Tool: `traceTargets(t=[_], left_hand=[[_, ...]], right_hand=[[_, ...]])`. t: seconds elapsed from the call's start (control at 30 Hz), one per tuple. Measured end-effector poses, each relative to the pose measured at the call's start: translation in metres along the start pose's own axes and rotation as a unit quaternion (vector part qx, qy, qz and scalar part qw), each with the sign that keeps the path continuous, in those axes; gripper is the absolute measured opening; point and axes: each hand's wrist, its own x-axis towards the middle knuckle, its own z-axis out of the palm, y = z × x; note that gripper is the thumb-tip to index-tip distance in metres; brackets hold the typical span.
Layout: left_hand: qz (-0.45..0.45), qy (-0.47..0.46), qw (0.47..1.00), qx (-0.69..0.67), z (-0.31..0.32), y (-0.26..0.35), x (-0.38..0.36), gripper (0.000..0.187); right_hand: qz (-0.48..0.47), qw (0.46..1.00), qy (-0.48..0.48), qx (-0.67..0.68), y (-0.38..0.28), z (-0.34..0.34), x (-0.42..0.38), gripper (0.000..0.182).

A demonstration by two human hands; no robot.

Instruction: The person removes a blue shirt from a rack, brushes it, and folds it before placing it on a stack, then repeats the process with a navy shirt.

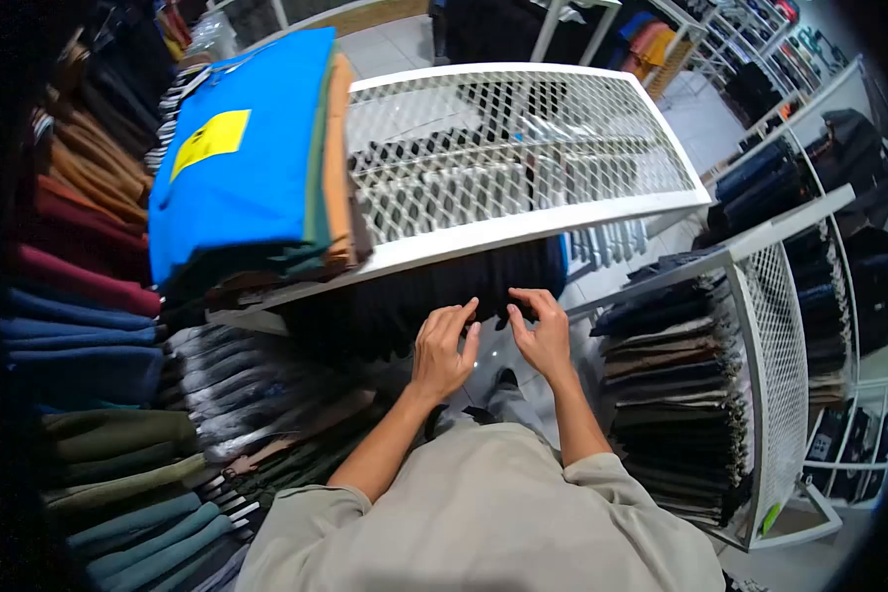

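Both hands are in the air in front of the body, below the near edge of a white mesh shelf. My left hand has its fingers apart and holds nothing. Close to its right, my right hand is also empty, thumb and fingers apart. The hands do not touch each other. Dark garments hang under the shelf, just beyond the fingertips. On the shelf's left end lies a pile of folded clothes, with a blue garment on top bearing a yellow label.
Coloured garments hang along the left side, with grey ones nearer the shelf. At the right, a white rack holds dark folded or hanging clothes. More racks stand farther back on the tiled floor.
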Motion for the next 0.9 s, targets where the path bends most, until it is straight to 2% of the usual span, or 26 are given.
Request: traceTargets(t=[0.07, 0.1, 0.17, 0.2, 0.37, 0.4, 0.47, 0.5, 0.57, 0.63, 0.7, 0.83, 0.9], left_hand=[[-0.018, -0.059, 0.998, -0.008, 0.001, -0.013, 0.006, 0.041], [-0.023, -0.053, 0.998, -0.025, 0.077, 0.025, 0.012, 0.041], [-0.043, -0.102, 0.994, 0.015, 0.108, 0.025, 0.022, 0.039], [-0.069, -0.130, 0.989, 0.021, 0.125, 0.021, 0.028, 0.040], [-0.073, -0.146, 0.983, 0.086, 0.204, 0.017, 0.057, 0.043], [-0.082, -0.161, 0.980, 0.088, 0.214, 0.016, 0.062, 0.044], [-0.105, -0.161, 0.976, 0.100, 0.229, 0.015, 0.072, 0.043], [-0.123, -0.163, 0.973, 0.106, 0.234, 0.014, 0.075, 0.043], [-0.128, -0.162, 0.970, 0.127, 0.243, 0.008, 0.077, 0.044], [-0.133, -0.160, 0.967, 0.146, 0.249, 0.003, 0.075, 0.045], [-0.156, -0.200, 0.952, 0.171, 0.251, -0.001, 0.076, 0.050], [-0.152, -0.230, 0.936, 0.218, 0.249, 0.008, 0.075, 0.055], [-0.173, -0.252, 0.929, 0.208, 0.247, 0.016, 0.077, 0.048]], right_hand=[[0.096, 0.995, -0.010, -0.001, 0.011, 0.011, -0.001, 0.024], [0.095, 0.995, -0.015, -0.018, 0.072, -0.050, -0.002, 0.024], [0.129, 0.992, 0.006, -0.008, 0.112, -0.050, 0.004, 0.024], [0.133, 0.991, 0.007, 0.000, 0.136, -0.046, 0.012, 0.027], [0.124, 0.992, 0.001, 0.021, 0.225, -0.029, 0.051, 0.036], [0.096, 0.995, 0.003, -0.023, 0.237, -0.025, 0.057, 0.038], [0.066, 0.995, -0.006, -0.070, 0.248, -0.015, 0.072, 0.043], [0.066, 0.996, -0.011, -0.064, 0.253, -0.008, 0.075, 0.043], [0.007, 0.999, 0.030, -0.031, 0.267, 0.007, 0.081, 0.045], [-0.005, 1.000, 0.019, -0.005, 0.284, 0.022, 0.083, 0.047], [-0.050, 0.994, 0.064, -0.076, 0.285, 0.034, 0.084, 0.047], [0.002, 0.995, 0.084, -0.054, 0.251, 0.018, 0.083, 0.038], [-0.002, 0.994, 0.099, -0.045, 0.244, 0.010, 0.083, 0.037]])
